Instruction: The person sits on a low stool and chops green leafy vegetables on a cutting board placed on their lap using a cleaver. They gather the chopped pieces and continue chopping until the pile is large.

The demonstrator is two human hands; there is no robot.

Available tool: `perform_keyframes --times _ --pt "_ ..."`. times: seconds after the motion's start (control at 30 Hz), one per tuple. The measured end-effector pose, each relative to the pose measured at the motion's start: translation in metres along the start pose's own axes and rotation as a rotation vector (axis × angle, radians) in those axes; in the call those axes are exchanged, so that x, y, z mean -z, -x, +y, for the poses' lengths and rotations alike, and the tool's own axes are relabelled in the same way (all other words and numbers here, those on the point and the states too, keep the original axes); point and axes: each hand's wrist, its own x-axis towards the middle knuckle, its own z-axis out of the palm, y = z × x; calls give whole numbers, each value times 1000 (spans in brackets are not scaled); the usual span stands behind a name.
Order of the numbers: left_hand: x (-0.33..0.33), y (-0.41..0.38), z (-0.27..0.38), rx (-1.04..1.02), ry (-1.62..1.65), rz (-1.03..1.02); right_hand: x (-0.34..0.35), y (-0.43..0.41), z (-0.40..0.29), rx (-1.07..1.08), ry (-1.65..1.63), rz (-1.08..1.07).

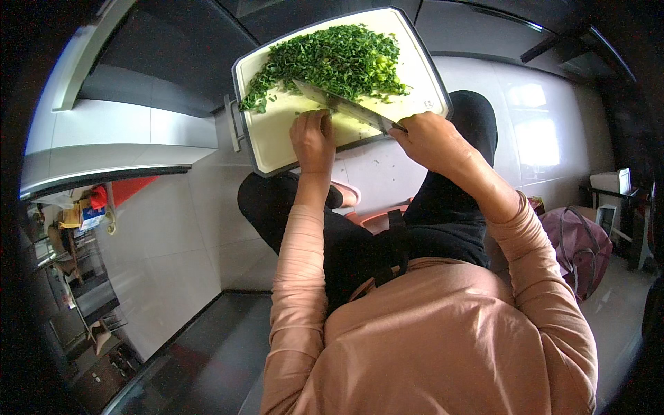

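My right hand grips the handle of a kitchen knife. The knife's broad blade slants up and left across a white cutting board with a dark rim. Its tip reaches the near edge of a heap of finely chopped leafy greens. Paler chopped stem pieces lie at the heap's right side. Close to the blade, on the board's near part, is my left hand with its fingers bunched and bent; whether they pinch anything is hidden. Small green scraps cling to the blade and dot the board around it.
The board sits above my knees, a metal handle at its left end. Green bits lie on the tiled floor below, near a pink slipper. A purple bag stands at right; dark cabinets line the far side.
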Motion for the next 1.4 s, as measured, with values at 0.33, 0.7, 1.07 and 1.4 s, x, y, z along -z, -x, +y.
perform_keyframes --times 0.33,0.7,1.07,1.4 --pt "2 -4 5 2 -9 14 2 10 5 16 5 2" --pt "0 1 -1 -16 73 18 2 4 -13 3 32 -123" --pt "-4 1 -3 -29 24 42 -11 -21 -18 36 12 -89" --pt "2 0 2 7 24 30 -3 6 3 -16 -25 -14"
